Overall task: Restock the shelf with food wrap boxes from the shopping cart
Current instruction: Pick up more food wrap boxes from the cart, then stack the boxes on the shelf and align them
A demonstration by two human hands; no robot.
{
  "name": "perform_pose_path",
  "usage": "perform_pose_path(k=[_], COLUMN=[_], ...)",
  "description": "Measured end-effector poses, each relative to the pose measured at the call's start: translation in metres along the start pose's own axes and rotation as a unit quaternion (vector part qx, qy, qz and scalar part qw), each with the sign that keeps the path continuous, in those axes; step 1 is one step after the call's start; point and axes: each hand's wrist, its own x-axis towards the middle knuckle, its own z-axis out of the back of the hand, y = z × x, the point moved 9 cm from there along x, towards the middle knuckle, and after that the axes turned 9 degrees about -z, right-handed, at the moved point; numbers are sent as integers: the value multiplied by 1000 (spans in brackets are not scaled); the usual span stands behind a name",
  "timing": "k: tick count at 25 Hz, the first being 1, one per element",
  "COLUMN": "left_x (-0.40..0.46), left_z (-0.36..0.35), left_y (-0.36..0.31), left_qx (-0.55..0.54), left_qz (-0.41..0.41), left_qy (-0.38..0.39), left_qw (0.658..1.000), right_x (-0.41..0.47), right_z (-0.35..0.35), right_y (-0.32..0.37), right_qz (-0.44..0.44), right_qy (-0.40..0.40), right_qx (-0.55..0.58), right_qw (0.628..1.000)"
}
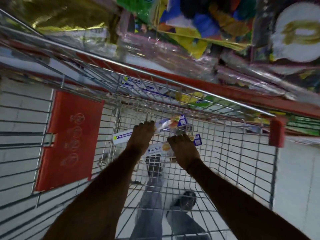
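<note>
cart [225, 153]: bare wire metal, shiny; seat flap [69, 141]: matt red plastic; wrap boxes [171, 122]: glossy printed card; shelf packs [173, 54]: shiny clear film

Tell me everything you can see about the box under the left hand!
The upper box is long and thin and looks like cardboard. It is white and blue, with a food picture, a square code near its far end, and a brand name on the near end. It lies tilted low inside the wire cart. The left hand is closed over its middle. A second box lies beside it under the right hand. Whether the boxes touch is unclear.
</note>
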Motion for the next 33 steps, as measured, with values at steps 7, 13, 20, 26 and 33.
perform_pose_path(k=[7, 13, 20, 26, 33], left_x=[-63, -100, -109, -84, -25], left_z=[95, 233, 430, 551, 644], left_y=[-59, -127, -231, -295, -330], left_qx=[-12, -21, 3, 57, 142], left_qz=[21, -38, -80, -90, -106], left_qy=[12, -54, -141, -160, -218], left_qw=[1000, 998, 987, 981, 960], right_x=[-87, -152, -210, -245, -245], right_z=[94, 231, 409, 526, 593], right_y=[-17, -41, -90, -104, -112], right_qz=[13, 47, 6, -31, -39], right_qy=[-11, -101, -167, -227, -259], right_qx=[11, -2, -4, 19, 51], right_qw=[1000, 994, 986, 973, 964])
